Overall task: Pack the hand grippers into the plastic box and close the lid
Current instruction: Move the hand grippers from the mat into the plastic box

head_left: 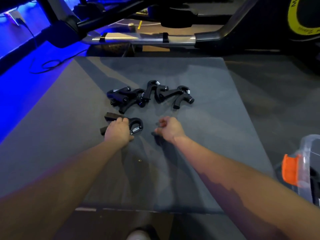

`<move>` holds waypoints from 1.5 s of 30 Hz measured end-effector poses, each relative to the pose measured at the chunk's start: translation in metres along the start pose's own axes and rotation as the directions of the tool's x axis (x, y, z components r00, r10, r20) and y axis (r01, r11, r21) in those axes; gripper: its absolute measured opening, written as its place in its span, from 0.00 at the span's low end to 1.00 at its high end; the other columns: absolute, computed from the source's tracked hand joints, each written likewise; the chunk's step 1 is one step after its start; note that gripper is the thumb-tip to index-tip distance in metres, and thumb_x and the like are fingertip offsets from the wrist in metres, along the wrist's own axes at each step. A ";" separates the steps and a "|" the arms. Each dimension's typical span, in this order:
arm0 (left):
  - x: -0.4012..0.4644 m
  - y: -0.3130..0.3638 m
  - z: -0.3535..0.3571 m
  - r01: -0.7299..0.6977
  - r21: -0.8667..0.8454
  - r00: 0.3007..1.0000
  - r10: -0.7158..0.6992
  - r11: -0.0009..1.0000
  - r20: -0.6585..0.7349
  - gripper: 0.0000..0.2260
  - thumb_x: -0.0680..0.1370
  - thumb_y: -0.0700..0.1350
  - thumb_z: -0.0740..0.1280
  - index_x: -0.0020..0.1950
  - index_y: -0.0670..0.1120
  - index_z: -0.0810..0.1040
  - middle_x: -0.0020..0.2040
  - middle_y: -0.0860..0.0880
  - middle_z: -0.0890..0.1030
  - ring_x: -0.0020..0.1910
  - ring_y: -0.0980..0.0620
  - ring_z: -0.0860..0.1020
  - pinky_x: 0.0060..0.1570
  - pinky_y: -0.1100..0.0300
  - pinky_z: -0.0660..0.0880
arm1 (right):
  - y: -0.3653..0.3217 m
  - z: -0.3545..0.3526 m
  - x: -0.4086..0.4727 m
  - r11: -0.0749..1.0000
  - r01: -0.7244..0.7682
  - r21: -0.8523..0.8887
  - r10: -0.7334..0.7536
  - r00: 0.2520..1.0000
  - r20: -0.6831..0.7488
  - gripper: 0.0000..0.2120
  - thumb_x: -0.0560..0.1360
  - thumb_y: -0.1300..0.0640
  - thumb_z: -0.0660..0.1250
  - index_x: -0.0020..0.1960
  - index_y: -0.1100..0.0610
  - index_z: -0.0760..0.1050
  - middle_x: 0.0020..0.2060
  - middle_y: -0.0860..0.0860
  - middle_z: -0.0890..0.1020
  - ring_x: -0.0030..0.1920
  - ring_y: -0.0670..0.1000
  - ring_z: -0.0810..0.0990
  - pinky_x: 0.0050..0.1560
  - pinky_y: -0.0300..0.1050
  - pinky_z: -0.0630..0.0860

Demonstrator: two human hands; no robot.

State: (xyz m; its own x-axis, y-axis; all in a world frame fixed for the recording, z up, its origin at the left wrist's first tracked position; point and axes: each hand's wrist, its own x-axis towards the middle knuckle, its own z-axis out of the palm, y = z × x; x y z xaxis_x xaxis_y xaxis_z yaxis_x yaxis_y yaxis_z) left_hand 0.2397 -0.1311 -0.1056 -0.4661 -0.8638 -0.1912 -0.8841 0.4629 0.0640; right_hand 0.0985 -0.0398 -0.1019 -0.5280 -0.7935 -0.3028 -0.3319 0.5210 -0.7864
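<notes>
Several black hand grippers (149,95) with metal springs lie in a loose pile on a grey mat (216,118). Nearer to me, my left hand (117,131) is closed over one more black hand gripper (136,126); its spring end sticks out to the right and its two handles to the left. My right hand (170,128) hovers just right of it with the fingers curled in and nothing visible in them. The clear plastic box (306,163) with an orange latch (290,172) sits at the right edge, partly cut off by the frame.
Exercise machines stand beyond the mat: a silver bar (138,39) and a black frame with a yellow ring (294,19). A black cable (46,64) loops on the blue-lit floor at left. My shoe (140,234) shows at the bottom.
</notes>
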 end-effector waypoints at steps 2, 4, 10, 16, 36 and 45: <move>-0.005 0.007 0.002 0.009 0.023 1.000 -0.009 1.000 0.008 0.26 0.73 0.50 0.69 0.65 0.40 0.67 0.64 0.41 0.71 0.64 0.42 0.69 0.63 0.52 0.68 | 0.002 -0.008 -0.003 1.000 0.002 -0.005 -0.002 1.000 0.001 0.20 0.72 0.62 0.70 0.63 0.63 0.73 0.45 0.50 0.75 0.47 0.47 0.73 0.53 0.37 0.69; -0.011 0.015 0.001 0.020 0.048 1.000 -0.021 0.999 0.007 0.25 0.73 0.51 0.69 0.65 0.40 0.68 0.64 0.41 0.71 0.63 0.42 0.70 0.62 0.52 0.68 | 0.004 -0.015 -0.005 1.000 -0.005 -0.002 0.005 1.000 -0.006 0.20 0.72 0.62 0.70 0.63 0.63 0.73 0.45 0.50 0.74 0.47 0.47 0.72 0.51 0.35 0.67; -0.025 0.051 -0.016 -0.078 -0.040 0.997 0.079 0.996 0.026 0.21 0.72 0.54 0.69 0.56 0.39 0.74 0.58 0.40 0.76 0.58 0.40 0.74 0.55 0.52 0.71 | 0.011 -0.040 -0.011 1.000 -0.024 -0.020 0.023 0.999 -0.043 0.21 0.72 0.61 0.71 0.63 0.63 0.73 0.41 0.48 0.74 0.47 0.48 0.72 0.61 0.43 0.71; -0.037 0.127 -0.056 -0.204 -0.442 0.976 0.218 0.873 -0.018 0.16 0.72 0.53 0.70 0.32 0.45 0.69 0.32 0.46 0.70 0.35 0.47 0.69 0.38 0.55 0.66 | 0.018 -0.099 -0.038 0.999 0.002 -0.046 -0.006 0.995 -0.103 0.22 0.72 0.62 0.70 0.64 0.63 0.72 0.56 0.58 0.80 0.49 0.52 0.76 0.56 0.41 0.72; -0.151 0.396 -0.047 0.326 -0.934 0.675 0.656 0.144 0.337 0.08 0.78 0.46 0.62 0.41 0.45 0.74 0.36 0.48 0.79 0.39 0.51 0.77 0.51 0.56 0.74 | 0.194 -0.314 -0.195 0.966 -0.080 0.247 0.190 0.867 -0.461 0.15 0.72 0.71 0.67 0.58 0.65 0.77 0.38 0.50 0.81 0.34 0.43 0.79 0.41 0.31 0.78; -0.163 0.455 0.013 -0.311 -0.761 0.888 0.459 0.569 -0.020 0.15 0.80 0.50 0.59 0.56 0.40 0.77 0.54 0.40 0.79 0.55 0.42 0.76 0.55 0.55 0.71 | 0.266 -0.334 -0.215 0.895 -0.377 0.237 0.445 0.746 -0.496 0.09 0.67 0.59 0.75 0.47 0.53 0.82 0.42 0.52 0.85 0.46 0.54 0.84 0.52 0.51 0.80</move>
State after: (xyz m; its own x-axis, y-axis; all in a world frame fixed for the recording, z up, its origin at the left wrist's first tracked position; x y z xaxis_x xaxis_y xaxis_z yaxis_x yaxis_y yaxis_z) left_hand -0.0860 0.2225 -0.0577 -0.8207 -0.5584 -0.1210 -0.3831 0.3807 0.8416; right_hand -0.1374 0.3740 -0.0660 -0.9290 -0.2037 -0.3089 0.0870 0.6911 -0.7175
